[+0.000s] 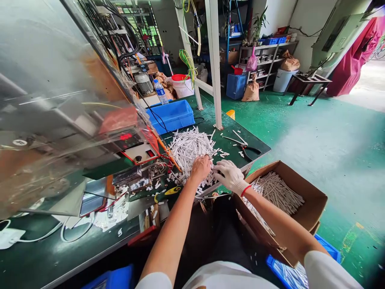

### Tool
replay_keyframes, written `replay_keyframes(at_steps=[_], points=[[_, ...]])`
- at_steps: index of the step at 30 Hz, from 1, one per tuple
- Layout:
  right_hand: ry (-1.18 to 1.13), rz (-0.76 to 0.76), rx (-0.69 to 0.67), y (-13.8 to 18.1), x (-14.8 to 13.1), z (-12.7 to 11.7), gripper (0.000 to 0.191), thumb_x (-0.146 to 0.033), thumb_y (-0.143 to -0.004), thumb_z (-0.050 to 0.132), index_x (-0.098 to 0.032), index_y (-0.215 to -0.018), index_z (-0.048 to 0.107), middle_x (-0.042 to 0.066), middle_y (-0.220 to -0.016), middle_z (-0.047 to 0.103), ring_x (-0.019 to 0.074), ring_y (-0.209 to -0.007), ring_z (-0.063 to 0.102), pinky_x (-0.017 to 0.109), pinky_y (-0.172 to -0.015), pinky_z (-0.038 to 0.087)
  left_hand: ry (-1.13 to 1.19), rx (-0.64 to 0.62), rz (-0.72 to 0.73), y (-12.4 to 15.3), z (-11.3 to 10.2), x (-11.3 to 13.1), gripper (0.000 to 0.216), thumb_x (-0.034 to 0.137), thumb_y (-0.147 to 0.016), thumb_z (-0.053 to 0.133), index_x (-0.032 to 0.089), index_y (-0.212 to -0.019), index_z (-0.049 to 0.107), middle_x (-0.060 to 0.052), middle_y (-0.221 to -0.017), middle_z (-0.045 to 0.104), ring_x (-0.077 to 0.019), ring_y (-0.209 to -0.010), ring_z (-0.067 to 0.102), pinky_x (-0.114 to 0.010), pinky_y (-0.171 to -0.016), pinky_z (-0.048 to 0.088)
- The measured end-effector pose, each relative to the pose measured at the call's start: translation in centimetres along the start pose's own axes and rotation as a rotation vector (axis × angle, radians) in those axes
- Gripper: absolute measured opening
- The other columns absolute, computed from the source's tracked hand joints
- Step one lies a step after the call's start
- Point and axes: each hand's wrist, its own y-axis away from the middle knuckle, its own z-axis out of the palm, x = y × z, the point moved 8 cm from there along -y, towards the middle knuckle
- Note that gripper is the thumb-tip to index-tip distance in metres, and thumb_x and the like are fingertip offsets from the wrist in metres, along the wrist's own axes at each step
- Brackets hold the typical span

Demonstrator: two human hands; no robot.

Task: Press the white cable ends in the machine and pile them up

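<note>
A heap of thin white strips point(189, 146) lies on the green worktable. My bare left hand point(202, 167) is at the heap's front right side, its fingers curled down and closed; what they hold is hidden. Close beside it on the right is my right hand point(230, 174), in a white glove with a red band at the wrist. Its bent fingers point toward my left fingertips and look closed on something too small to name. Short white pieces lie scattered around both hands.
A cardboard box point(313, 200) of similar strips stands right of my lap. Pliers point(251, 150) lie near the table corner. Behind the heap are a blue bin point(173, 114) and a white post point(214, 68). A machine with a clear plastic cover point(60, 120) fills the left.
</note>
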Motion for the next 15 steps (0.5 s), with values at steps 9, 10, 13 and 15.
replay_keyframes(at_steps=[9, 10, 13, 15], points=[[-0.392, -0.227, -0.169, 10.6, -12.2, 3.4, 0.023, -0.025, -0.087, 0.065, -0.023, -0.109, 0.071, 0.004, -0.127, 0.067, 0.0203, -0.113, 0.064, 0.03, -0.098, 0.049, 0.058, 0.126, 0.015, 1.1, -0.5, -0.1, 0.015, 0.012, -0.091, 0.053, 0.023, -0.083, 0.059, -0.006, -0.093, 0.077, -0.0221, -0.094, 0.071, -0.046, -0.112, 0.042], [-0.424, -0.228, -0.18, 10.4, -12.4, 2.7, 0.021, -0.025, -0.09, 0.063, -0.023, -0.109, 0.071, 0.005, -0.124, 0.069, 0.02, -0.111, 0.065, 0.03, -0.098, 0.049, 0.075, 0.144, 0.02, 1.3, -0.7, -0.1, 0.014, 0.012, -0.09, 0.055, 0.023, -0.083, 0.059, -0.005, -0.094, 0.077, -0.0218, -0.094, 0.072, -0.047, -0.113, 0.041], [-0.476, -0.098, -0.154, 8.4, -9.7, 0.3, 0.022, -0.027, -0.097, 0.053, -0.021, -0.107, 0.072, 0.004, -0.111, 0.072, 0.0195, -0.103, 0.067, 0.03, -0.094, 0.05, 0.143, 0.218, 0.023, 2.4, -1.7, 0.5, 0.011, 0.013, -0.087, 0.058, 0.023, -0.09, 0.061, -0.005, -0.099, 0.078, -0.023, -0.098, 0.072, -0.048, -0.113, 0.042], [-0.51, 0.065, -0.15, 7.8, -5.9, -0.7, 0.024, -0.029, -0.098, 0.052, -0.021, -0.106, 0.073, 0.004, -0.105, 0.073, 0.0192, -0.098, 0.068, 0.03, -0.09, 0.051, 0.198, 0.274, 0.013, 3.6, -2.6, 1.3, 0.014, 0.015, -0.091, 0.053, 0.021, -0.1, 0.062, -0.009, -0.107, 0.077, -0.0256, -0.105, 0.07, -0.049, -0.108, 0.046]])
